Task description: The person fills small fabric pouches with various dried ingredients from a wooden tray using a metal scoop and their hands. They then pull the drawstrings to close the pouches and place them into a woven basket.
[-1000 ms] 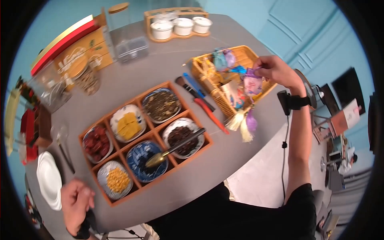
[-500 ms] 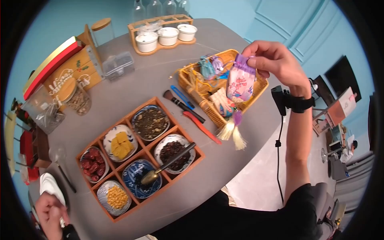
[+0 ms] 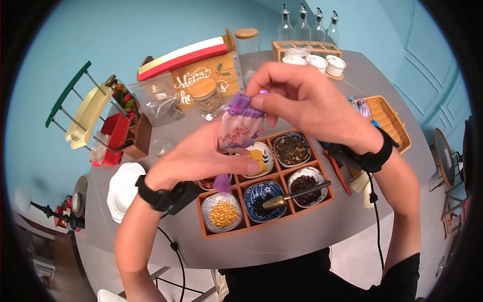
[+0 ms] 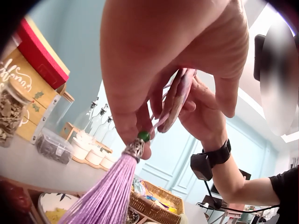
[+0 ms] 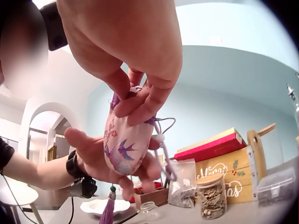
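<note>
A pink drawstring pouch (image 3: 236,132) with a purple top, red blossoms and a blue bird hangs above the compartment tray. My right hand (image 3: 312,105) pinches its gathered purple neck between thumb and fingers. Under and behind the pouch is my left hand (image 3: 193,156), its thumb spread away from the fingers, which lie close against the pouch's lower part in the right wrist view. A lilac tassel (image 4: 110,191) with a green bead (image 4: 144,136) dangles below. A white bead (image 5: 160,138) on the drawstring shows at the pouch's side.
Beneath the hands, the wooden tray (image 3: 282,216) holds bowls of yellow kernels, dark bits and other dried ingredients. A brass scoop (image 3: 274,202) lies across two bowls. At the right is a wicker basket (image 3: 387,118); at the left, a white dish (image 3: 126,194). Behind stands a lidded jar (image 3: 206,98).
My right hand has lifted the pouch out of the basket and brought it left over the tray. My left hand has come from the table's left side to the pouch. The head view has turned left.
</note>
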Motion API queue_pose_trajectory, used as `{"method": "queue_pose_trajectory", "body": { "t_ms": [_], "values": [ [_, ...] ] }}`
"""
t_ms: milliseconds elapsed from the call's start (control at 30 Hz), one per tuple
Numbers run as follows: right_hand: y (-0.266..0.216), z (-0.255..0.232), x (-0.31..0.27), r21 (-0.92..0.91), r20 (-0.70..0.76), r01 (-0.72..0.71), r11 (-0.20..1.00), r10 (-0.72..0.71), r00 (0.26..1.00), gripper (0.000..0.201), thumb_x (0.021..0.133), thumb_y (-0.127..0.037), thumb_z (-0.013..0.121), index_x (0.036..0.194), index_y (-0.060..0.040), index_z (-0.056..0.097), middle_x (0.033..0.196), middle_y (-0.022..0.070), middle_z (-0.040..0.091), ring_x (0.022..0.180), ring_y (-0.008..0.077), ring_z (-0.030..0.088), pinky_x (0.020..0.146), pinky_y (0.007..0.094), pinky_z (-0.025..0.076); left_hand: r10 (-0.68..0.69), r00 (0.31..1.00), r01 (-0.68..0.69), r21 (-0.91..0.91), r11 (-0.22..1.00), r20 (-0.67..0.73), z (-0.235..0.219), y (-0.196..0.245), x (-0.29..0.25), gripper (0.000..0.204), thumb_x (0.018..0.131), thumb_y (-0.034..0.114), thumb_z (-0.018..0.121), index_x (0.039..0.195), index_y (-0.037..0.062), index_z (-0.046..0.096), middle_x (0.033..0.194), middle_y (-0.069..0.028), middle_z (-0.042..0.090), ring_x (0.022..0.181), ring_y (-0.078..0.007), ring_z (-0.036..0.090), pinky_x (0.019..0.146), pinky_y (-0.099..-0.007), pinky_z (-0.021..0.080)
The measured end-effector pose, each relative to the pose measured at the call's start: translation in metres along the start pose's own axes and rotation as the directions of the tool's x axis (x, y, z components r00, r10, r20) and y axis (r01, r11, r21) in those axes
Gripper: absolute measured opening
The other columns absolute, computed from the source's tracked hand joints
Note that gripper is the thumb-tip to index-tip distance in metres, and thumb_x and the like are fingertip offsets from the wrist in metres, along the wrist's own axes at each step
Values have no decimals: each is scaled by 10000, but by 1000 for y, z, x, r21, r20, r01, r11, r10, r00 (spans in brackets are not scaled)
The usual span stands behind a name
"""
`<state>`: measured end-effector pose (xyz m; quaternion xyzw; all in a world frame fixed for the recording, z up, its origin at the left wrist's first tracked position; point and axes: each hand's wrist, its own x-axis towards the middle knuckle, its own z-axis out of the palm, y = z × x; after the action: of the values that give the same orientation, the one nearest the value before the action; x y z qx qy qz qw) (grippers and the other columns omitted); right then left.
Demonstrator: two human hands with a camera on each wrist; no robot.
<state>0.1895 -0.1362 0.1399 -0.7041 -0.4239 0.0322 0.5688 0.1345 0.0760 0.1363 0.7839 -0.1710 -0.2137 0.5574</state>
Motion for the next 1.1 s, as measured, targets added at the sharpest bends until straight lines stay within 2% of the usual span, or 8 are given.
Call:
{"method": "queue_pose_trajectory", "body": {
  "t_ms": [133,300,400,533,867,967,1033,1100],
  "values": [
    [2,11,0,5,-10,-21,1000,21,1000,104,946,-25,568,1007,43,619,771,60,646,653,77,614,574,239,496,154,988,-152,-217,964,-8,1,-29,10,499,832,68,739,1280,24,526,1090,-28,621,992,-122,601,830,-284,525],
    [-3,10,-13,-128,-112,-41,991,27,993,128,914,-50,621,1016,28,625,906,73,641,626,82,588,563,252,482,-41,993,37,-33,999,-108,5,-35,7,304,920,144,665,1187,16,598,999,-41,656,783,-103,621,664,-261,527],
    [1,2,-26,-374,-163,97,922,-168,972,153,899,-68,646,1026,18,634,942,69,611,617,102,568,557,281,468,-30,989,25,-38,999,-145,7,-43,2,213,952,133,628,1125,11,616,970,-40,668,764,-96,618,638,-248,511],
    [2,12,-38,-317,30,148,937,-147,989,224,885,10,645,1108,-16,642,977,48,573,635,92,540,575,250,445,-63,990,66,22,998,-129,5,-52,-2,198,990,160,586,1114,12,632,912,-32,674,717,-72,587,600,-220,471],
    [23,26,-43,-428,106,272,862,-251,962,151,853,-22,681,1003,-10,665,957,93,612,640,190,612,562,289,496,-78,990,76,-24,997,-115,19,-50,-10,247,1008,229,568,1040,1,658,873,-22,671,670,-85,556,634,-239,463],
    [14,29,-48,-366,125,151,918,-112,986,144,851,-25,673,991,-10,643,960,97,633,638,231,621,565,312,506,-217,976,217,-11,976,-20,20,-54,-13,365,967,131,622,1300,24,518,988,-11,632,866,-71,571,700,-241,495],
    [13,29,-51,-316,230,153,936,-81,970,74,870,-88,606,878,-14,613,791,159,609,741,372,606,651,447,477,47,993,-24,-197,980,112,22,-65,-12,437,896,78,708,1288,22,523,1045,-14,633,897,-69,566,755,-231,490],
    [7,27,-53,-305,263,130,943,-48,964,71,875,-84,594,878,-13,602,781,168,606,737,379,603,647,452,471,-16,991,34,-139,990,130,21,-56,-11,494,852,57,746,1290,24,520,1079,-14,625,928,-76,564,789,-238,486]
  ]
}}
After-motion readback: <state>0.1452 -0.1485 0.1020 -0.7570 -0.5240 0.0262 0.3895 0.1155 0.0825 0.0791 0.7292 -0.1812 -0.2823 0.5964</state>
